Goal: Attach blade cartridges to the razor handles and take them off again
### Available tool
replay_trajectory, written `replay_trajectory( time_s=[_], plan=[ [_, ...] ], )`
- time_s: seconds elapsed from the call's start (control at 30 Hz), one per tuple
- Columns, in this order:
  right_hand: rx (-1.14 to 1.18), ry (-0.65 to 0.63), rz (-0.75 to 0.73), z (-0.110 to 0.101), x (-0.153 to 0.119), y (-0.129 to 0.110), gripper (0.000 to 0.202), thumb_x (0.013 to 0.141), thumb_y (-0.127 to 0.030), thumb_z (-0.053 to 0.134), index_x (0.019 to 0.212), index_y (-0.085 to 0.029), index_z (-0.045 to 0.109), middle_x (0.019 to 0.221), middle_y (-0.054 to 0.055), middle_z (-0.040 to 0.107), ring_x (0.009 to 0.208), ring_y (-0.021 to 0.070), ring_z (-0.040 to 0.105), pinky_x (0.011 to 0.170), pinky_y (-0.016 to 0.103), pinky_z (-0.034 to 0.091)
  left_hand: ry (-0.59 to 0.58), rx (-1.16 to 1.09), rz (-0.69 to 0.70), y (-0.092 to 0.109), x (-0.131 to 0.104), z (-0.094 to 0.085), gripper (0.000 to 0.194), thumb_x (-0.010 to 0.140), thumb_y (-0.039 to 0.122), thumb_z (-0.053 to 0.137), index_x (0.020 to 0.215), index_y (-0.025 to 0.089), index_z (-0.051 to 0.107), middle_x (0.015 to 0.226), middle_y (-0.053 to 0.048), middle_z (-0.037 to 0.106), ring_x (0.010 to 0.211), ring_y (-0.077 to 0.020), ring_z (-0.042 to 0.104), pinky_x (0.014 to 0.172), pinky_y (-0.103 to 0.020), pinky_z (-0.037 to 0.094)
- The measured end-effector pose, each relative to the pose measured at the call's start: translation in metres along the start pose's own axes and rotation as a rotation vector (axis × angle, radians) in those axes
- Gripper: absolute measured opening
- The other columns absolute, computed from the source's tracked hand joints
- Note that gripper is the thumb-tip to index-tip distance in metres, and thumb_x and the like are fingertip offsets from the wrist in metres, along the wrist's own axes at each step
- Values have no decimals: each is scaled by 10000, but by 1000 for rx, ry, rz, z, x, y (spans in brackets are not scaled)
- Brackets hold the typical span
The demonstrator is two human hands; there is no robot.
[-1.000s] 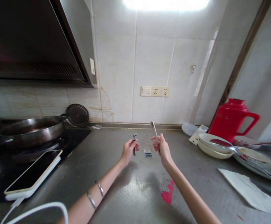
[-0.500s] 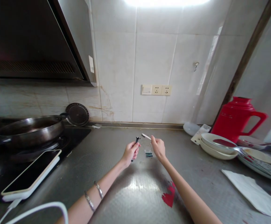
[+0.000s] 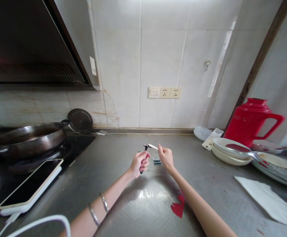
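My left hand [image 3: 139, 163] is closed around the dark handle of a small black T-shaped razor [image 3: 146, 147], its head pointing up. Between the fingers of my right hand [image 3: 166, 158] is a thin white toothbrush [image 3: 153, 146], tilted toward the left. Its head end meets or nearly meets the razor's head; actual contact is too small to tell. Just below and between the hands, a small clear pack with dark strips [image 3: 157, 161] lies on the metal counter [image 3: 123, 144]. What the strips are is unclear.
To the left, a steel pan [image 3: 32, 138] sits on the black cooktop, with a phone on a white block [image 3: 31, 187] and a white cable [image 3: 46, 219] nearer. On the right stand a red thermos jug [image 3: 248, 121], stacked bowls [image 3: 231, 158], plates and a white paper napkin [image 3: 267, 199].
The toothbrush has moved left and its head has come to the razor's head, where a gap showed before. The left hand keeps its hold on the razor. The camera view has shifted slightly.
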State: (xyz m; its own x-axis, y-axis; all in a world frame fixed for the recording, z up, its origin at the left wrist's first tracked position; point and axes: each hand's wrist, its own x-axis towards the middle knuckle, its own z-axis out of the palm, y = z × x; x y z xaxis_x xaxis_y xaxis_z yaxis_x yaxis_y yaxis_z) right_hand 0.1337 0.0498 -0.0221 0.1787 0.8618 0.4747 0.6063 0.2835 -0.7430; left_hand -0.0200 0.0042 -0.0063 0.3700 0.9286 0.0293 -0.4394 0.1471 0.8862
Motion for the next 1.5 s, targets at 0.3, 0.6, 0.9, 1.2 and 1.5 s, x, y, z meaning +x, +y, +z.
replay_trajectory(
  time_s=[0.3,0.6,0.9,1.2,1.5],
  plan=[
    [190,46,-60,7,-3,-2,461,813,-486,334,465,-190,266,469,-36,230,457,79,233,446,225,154,-138,-190,-122,6,-7,7,271,774,418,522,728,154,482,479,96,176,349,-22,83,296,-133,53],
    [243,35,-84,8,-3,0,458,812,-479,352,470,-196,239,469,-40,208,449,75,212,438,229,151,-161,-229,-114,8,-8,7,250,783,388,516,710,155,459,470,97,168,357,-22,63,296,-130,45],
    [81,61,-93,-5,5,9,478,794,-482,360,424,-180,343,431,-35,262,425,81,259,425,216,191,41,121,101,0,-1,-3,301,683,399,612,622,164,433,439,99,253,338,-22,158,321,-165,92],
    [-99,94,-307,-35,-3,-44,471,807,-405,398,406,-166,335,404,-39,276,415,67,249,467,211,221,308,682,330,-10,12,-20,540,638,515,606,394,169,270,395,70,243,414,-38,200,441,-229,119],
    [-235,138,-435,-39,5,-25,475,802,-361,400,380,-170,293,370,-51,285,402,64,202,614,224,278,319,677,388,-10,11,-17,485,661,500,590,434,167,321,437,64,257,443,-50,218,454,-226,137]
  ],
)
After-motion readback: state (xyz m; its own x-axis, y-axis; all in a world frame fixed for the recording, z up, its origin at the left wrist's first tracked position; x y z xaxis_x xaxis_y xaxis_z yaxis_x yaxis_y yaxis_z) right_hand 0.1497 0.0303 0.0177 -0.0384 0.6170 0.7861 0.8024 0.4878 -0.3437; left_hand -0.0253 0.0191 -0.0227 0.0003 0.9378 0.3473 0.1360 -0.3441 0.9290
